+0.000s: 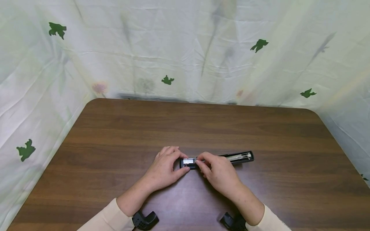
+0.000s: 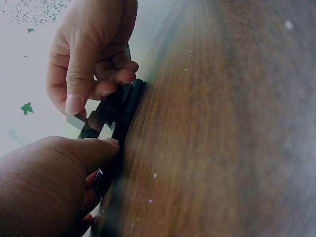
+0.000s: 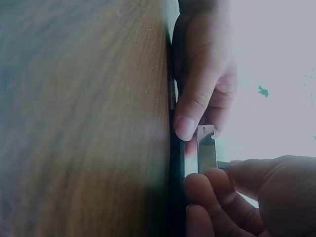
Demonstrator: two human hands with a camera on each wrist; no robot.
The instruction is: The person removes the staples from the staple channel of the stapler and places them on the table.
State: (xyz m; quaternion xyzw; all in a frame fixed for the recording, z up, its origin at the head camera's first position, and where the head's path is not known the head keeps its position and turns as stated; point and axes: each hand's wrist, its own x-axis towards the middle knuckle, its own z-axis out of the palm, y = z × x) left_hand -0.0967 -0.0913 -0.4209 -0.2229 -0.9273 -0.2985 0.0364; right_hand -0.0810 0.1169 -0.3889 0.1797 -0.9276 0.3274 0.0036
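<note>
A black stapler lies opened out flat on the table, its metal magazine facing up at the left end and its cover stretched to the right. My left hand grips the left end, thumb on the near side and fingers on the far side. Over the middle, my right hand pinches a small grey piece that looks like a staple strip, between thumb and forefinger. In the right wrist view the slotted metal end stands close to those fingertips. The right hand covers the stapler's hinge area in the head view.
The brown wooden table has rounded far corners. Pale curtain fabric with green leaf-like patches hangs behind it and along both sides. Black wrist devices sit below both wrists.
</note>
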